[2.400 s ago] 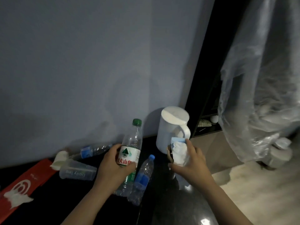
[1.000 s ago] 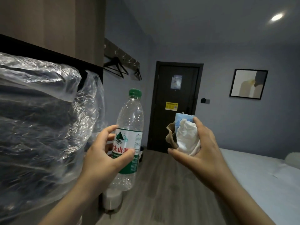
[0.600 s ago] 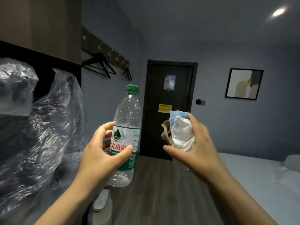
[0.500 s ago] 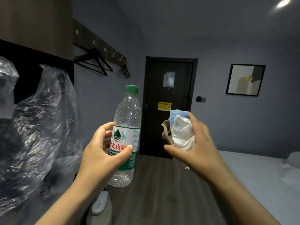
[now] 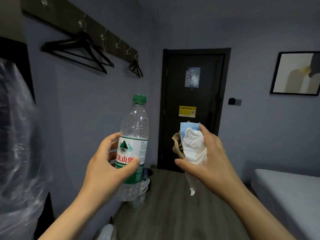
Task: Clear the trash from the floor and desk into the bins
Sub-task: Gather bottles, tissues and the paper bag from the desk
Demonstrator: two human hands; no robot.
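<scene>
A dark door [image 5: 194,135] stands beyond both hands, and a pale bed [image 5: 285,196] lies to the right of the right hand [image 5: 211,158]. Clear plastic sheeting [image 5: 17,135] hangs left of the left hand [image 5: 107,168].

The left hand wraps fingers and thumb round an upright, green-capped plastic bottle [image 5: 134,129]. Its label shows a green mountain logo, red characters ending "夫山泉" and the word "DRINKING". The right hand clutches a wad of white tissue and blue-edged paper [image 5: 193,146] at the same height, apart from the bottle.

A white-lined bin [image 5: 145,186] sits on the floor behind the bottle's base. Above the wad, a yellow door sticker [image 5: 187,111] reads "Wi-Fi".
</scene>
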